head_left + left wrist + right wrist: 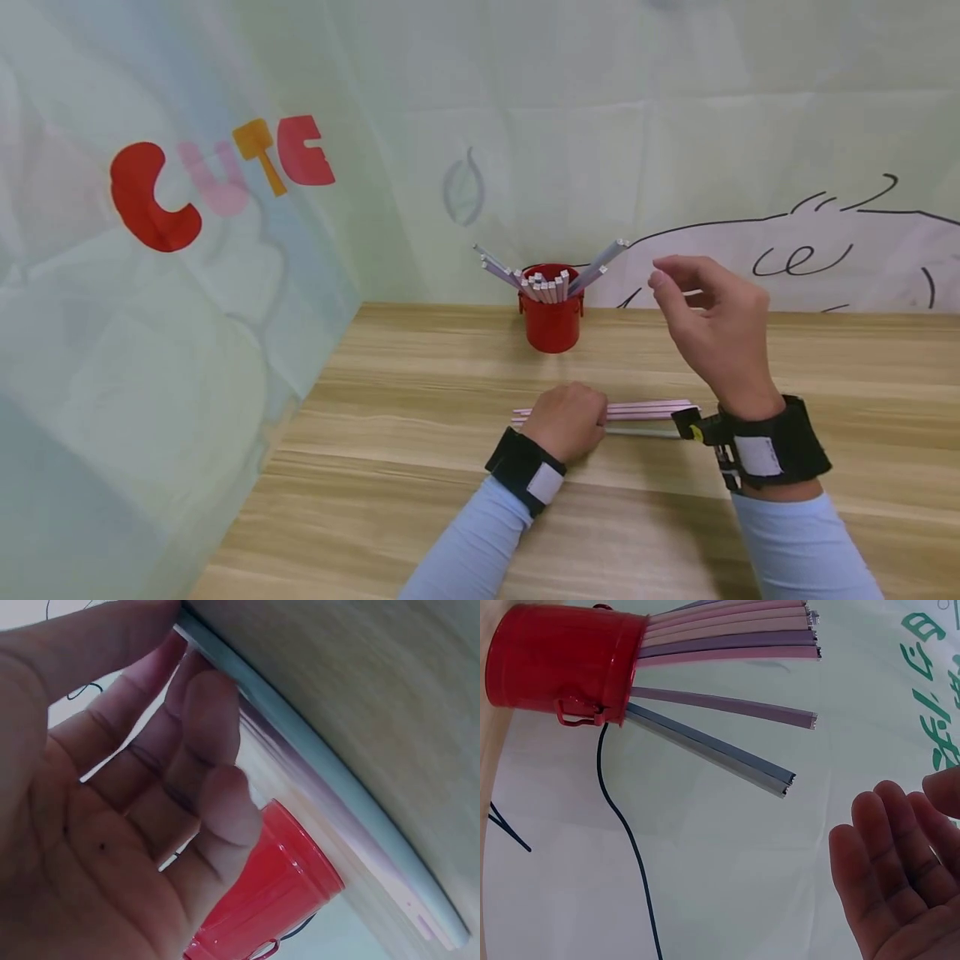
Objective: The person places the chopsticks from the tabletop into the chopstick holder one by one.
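A small red bucket stands at the back of the table, holding several thin sticks in pink, purple and grey-blue that fan out over its rim. In front of it, pink sticks and a pale grey-green stick lie side by side on the wood. My left hand is down over these, thumb and forefinger pinching the pale grey-green stick and the other fingers curled. Raised to the right of the bucket, my right hand holds nothing; its fingers are loosely bent, apart from the grey-blue sticks.
The wooden table ends at a pale cloth backdrop behind the bucket, printed with line drawings. Another cloth wall with the coloured letters CUTE runs along the left edge. Black bands wrap both wrists.
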